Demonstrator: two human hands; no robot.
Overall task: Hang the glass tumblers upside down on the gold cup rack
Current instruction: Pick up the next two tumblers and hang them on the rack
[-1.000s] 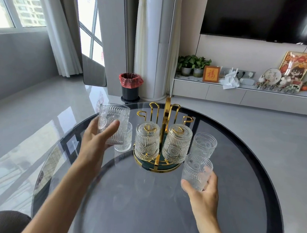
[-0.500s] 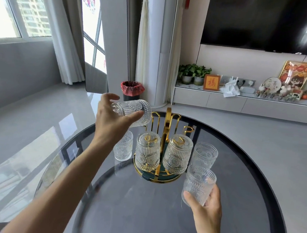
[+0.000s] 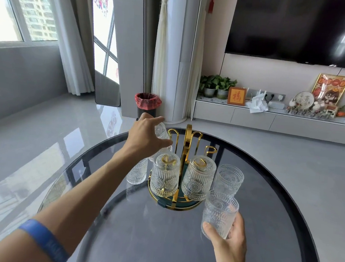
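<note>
The gold cup rack (image 3: 186,144) stands mid-table on a round base. Two ribbed glass tumblers hang upside down on its front hooks, one at the left (image 3: 165,176) and one at the right (image 3: 198,179). My left hand (image 3: 146,137) grips a third tumbler (image 3: 161,131), tipped bottom-up over the rack's back-left hook. My right hand (image 3: 229,247) holds an upright tumbler (image 3: 219,214) low at the rack's right. Two more tumblers stand upright on the table, one left of the rack (image 3: 136,174) and one to its right (image 3: 228,179).
The round dark glass table (image 3: 158,243) has a black rim; grey floor lies all around it. Beyond are a bin with a red liner (image 3: 147,103), a white column, and a low TV cabinet (image 3: 271,120) with plants and ornaments.
My left hand has carried its tumbler up and right, turning it from upright to bottom-up over the rack's back-left hook. My right hand has kept its tumbler nearly still.
</note>
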